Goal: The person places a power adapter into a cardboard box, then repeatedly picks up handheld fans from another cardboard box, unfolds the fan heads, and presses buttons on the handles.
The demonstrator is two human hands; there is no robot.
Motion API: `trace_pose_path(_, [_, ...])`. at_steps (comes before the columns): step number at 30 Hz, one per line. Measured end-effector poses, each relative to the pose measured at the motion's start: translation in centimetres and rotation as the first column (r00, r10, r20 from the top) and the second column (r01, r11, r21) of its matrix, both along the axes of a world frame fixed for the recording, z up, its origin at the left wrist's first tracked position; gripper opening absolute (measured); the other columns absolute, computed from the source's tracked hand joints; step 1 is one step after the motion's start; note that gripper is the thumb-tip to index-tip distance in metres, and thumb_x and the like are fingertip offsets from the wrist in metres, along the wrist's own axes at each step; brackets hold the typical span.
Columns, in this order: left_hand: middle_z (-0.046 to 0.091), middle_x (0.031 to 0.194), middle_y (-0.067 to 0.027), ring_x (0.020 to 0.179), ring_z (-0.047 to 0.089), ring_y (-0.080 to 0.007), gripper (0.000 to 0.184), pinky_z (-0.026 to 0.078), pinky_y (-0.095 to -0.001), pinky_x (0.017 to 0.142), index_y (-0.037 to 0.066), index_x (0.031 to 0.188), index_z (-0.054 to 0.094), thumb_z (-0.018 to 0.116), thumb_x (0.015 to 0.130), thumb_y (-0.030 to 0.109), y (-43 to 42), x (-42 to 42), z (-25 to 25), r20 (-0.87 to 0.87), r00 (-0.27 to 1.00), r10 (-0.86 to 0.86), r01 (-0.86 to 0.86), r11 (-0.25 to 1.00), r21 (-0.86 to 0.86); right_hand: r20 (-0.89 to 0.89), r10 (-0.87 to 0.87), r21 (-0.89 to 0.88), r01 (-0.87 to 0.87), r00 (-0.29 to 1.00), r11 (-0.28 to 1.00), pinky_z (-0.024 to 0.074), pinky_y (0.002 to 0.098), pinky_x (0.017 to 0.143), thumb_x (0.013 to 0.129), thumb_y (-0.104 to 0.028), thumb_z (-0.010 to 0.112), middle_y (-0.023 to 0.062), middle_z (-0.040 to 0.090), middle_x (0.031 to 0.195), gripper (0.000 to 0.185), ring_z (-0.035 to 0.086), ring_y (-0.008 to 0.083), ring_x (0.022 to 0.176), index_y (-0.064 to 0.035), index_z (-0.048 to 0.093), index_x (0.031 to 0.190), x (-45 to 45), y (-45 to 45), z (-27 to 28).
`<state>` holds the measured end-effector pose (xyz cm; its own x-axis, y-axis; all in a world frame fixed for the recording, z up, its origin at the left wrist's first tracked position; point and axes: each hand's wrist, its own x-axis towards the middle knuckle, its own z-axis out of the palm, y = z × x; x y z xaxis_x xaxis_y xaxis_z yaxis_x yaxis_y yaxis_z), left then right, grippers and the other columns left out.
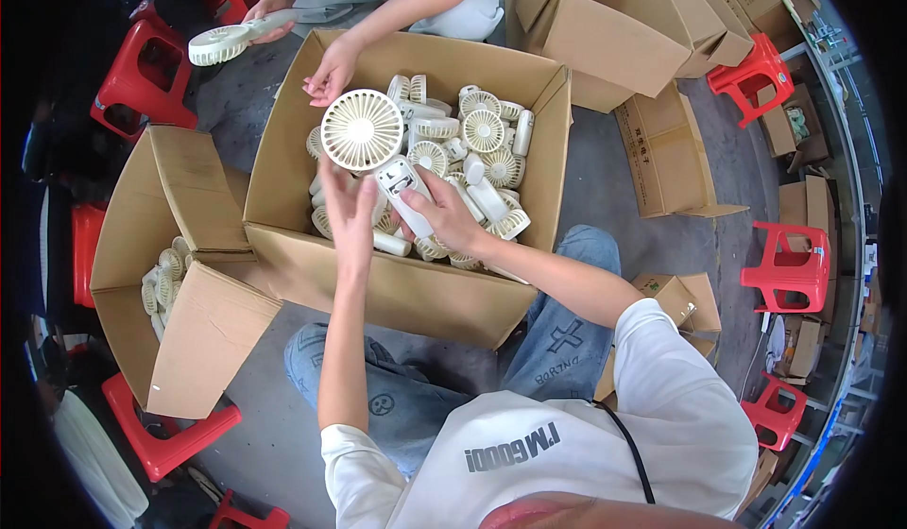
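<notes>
A white handheld fan [362, 130] is held above the large cardboard box, its round grille facing up. My right hand [446, 215] is closed around the handle, which has a dark marking on its face. My left hand [348, 210] is just below the fan head, thumb and fingers apart. Its fingertips reach the rim, and whether they press on it is hard to see. Under both hands, the large box [397, 279] holds many loose white fans [483, 131], lying in all directions.
Across the box, another person's hand [333, 71] reaches over the rim; their other hand holds a white fan [219, 45]. A smaller open box [213, 340] with fans stands at left. Red stools [146, 76] and open cartons [614, 42] surround the work spot.
</notes>
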<state>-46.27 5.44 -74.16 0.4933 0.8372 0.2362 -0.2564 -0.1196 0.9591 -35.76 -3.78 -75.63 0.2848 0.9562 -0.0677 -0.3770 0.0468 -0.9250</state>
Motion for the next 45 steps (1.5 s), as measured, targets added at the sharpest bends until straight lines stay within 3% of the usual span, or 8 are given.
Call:
trace_pose_path(5, [0.034,0.140,-0.0175,0.128,0.036,-0.0306,0.052,0.032,-0.0450,0.104,0.003,0.137,0.035,0.050,0.089,0.015,1.9,-1.7,1.3,0.011,0.915,0.404,-0.356,0.793,0.495,0.027,0.032,-0.038,-0.031,0.999,0.999,0.0467,0.0250,0.053,0.094,-0.031,0.052,0.0078,0.060,0.081,0.046,0.057,0.0114,0.059,-0.0016,0.042,0.128,0.3,-0.1,-1.0])
trace_pose_path(13, [0.047,0.132,-0.0132,0.122,0.043,-0.0274,0.042,0.029,-0.0467,0.103,0.007,0.121,0.057,0.047,0.089,0.032,2.1,-3.2,2.0,-0.120,0.849,0.514,-0.052,0.307,0.950,0.049,0.045,-0.057,-0.042,0.998,0.998,0.0464,0.0247,0.053,0.094,-0.030,0.053,0.0073,0.061,0.080,0.045,0.056,0.0109,0.059,-0.0011,0.043,0.128,0.2,-0.1,-1.2])
trace_pose_path(26, [0.054,0.124,-0.0068,0.117,0.047,-0.0203,0.040,0.029,-0.0408,0.102,0.011,0.122,0.056,0.049,0.089,0.033,0.6,-3.2,2.1,-0.182,0.821,0.541,0.002,0.316,0.949,0.138,0.075,-0.066,-0.066,0.988,0.996,0.0467,0.0260,0.055,0.094,-0.032,0.051,0.0070,0.061,0.081,0.043,0.057,0.0118,0.059,-0.0008,0.044,0.123,0.8,-1.1,-0.8])
trace_pose_path(29, [0.055,0.108,-0.0060,0.104,0.049,-0.0160,0.037,0.036,-0.0337,0.093,0.009,0.124,0.051,0.049,0.093,0.028,-1.2,-1.8,0.6,-0.044,0.908,0.418,-0.400,0.891,0.212,0.048,0.068,-0.028,-0.067,0.997,0.997,0.0474,0.0264,0.056,0.094,-0.032,0.048,0.0072,0.061,0.083,0.043,0.058,0.0120,0.061,-0.0010,0.043,0.123,1.0,-0.9,-0.2])
trace_pose_path(30, [0.055,0.108,-0.0060,0.104,0.049,-0.0160,0.037,0.036,-0.0337,0.093,0.009,0.124,0.051,0.049,0.093,0.028,-1.5,-1.3,-0.3,-0.047,0.910,0.413,-0.395,0.894,0.213,-0.022,0.062,0.006,-0.062,0.998,0.998,0.0478,0.0265,0.057,0.094,-0.031,0.047,0.0074,0.060,0.084,0.042,0.058,0.0121,0.063,-0.0012,0.043,0.124,1.1,-0.9,0.0])
trace_pose_path(32, [0.052,0.094,-0.0017,0.084,0.047,-0.0101,0.034,0.041,-0.0253,0.076,0.005,0.125,0.048,0.049,0.095,0.023,-2.1,-0.5,-2.0,-0.099,0.995,0.004,-0.031,0.964,-0.266,-0.095,0.055,0.031,-0.052,0.994,0.998,0.0481,0.0266,0.057,0.094,-0.030,0.046,0.0076,0.060,0.086,0.042,0.059,0.0123,0.064,-0.0014,0.042,0.124,1.2,-0.9,0.0])
trace_pose_path(36, [0.052,0.089,0.0009,0.074,0.045,-0.0061,0.035,0.040,-0.0222,0.065,0.003,0.123,0.048,0.050,0.095,0.024,-3.5,-0.2,-1.6,-0.235,0.924,-0.303,0.184,0.888,-0.421,-0.016,0.044,0.108,-0.042,0.999,0.993,0.0492,0.0267,0.059,0.091,-0.025,0.043,0.0076,0.059,0.091,0.042,0.059,0.0123,0.071,-0.0022,0.041,0.126,1.2,-0.6,-0.6])
trace_pose_path(45, [0.053,0.090,0.0008,0.073,0.046,-0.0054,0.038,0.040,-0.0218,0.061,0.001,0.123,0.048,0.054,0.093,0.023,-3.2,-0.2,-1.4,-0.223,0.916,-0.333,0.238,0.900,-0.365,-0.071,0.058,0.076,-0.052,0.996,0.996,0.0478,0.0273,0.061,0.088,-0.017,0.043,0.0061,0.055,0.093,0.047,0.056,0.0123,0.070,-0.0012,0.037,0.132,1.5,-1.0,-0.7])
